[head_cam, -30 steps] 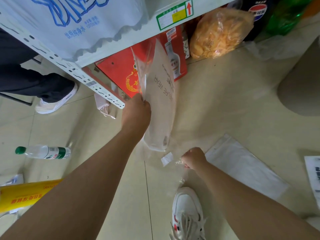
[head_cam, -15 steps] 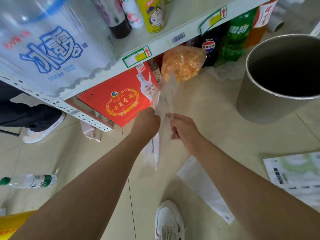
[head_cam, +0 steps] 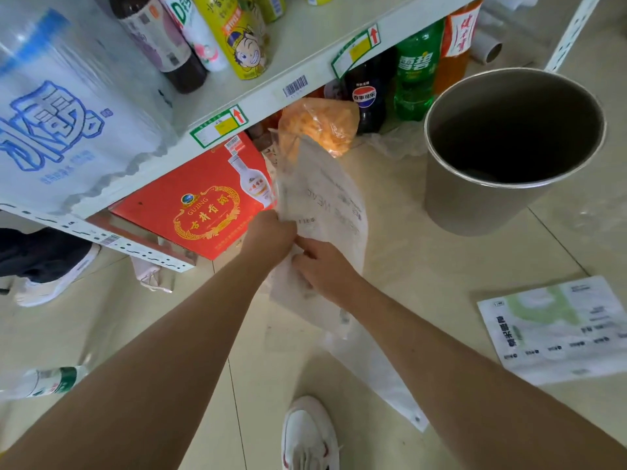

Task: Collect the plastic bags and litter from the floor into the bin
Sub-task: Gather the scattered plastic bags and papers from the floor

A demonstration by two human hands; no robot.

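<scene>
Litter nearest us first: one white bag (head_cam: 376, 371) lies flat on the floor (head_cam: 424, 266) beneath our right forearm. Above it, both hands meet on one translucent plastic bag (head_cam: 325, 198); our left hand (head_cam: 271, 234) pinches its edge, our right hand (head_cam: 322, 266) closes on it lower down (which fingers, we cannot tell). Its long axis runs upright, away from us. One printed sheet (head_cam: 556, 329) lies to the right, one bottle (head_cam: 51, 381) to the left. Farther off, the single bin (head_cam: 509, 137) stands open, up and right of the hands, nearer our right hand.
</scene>
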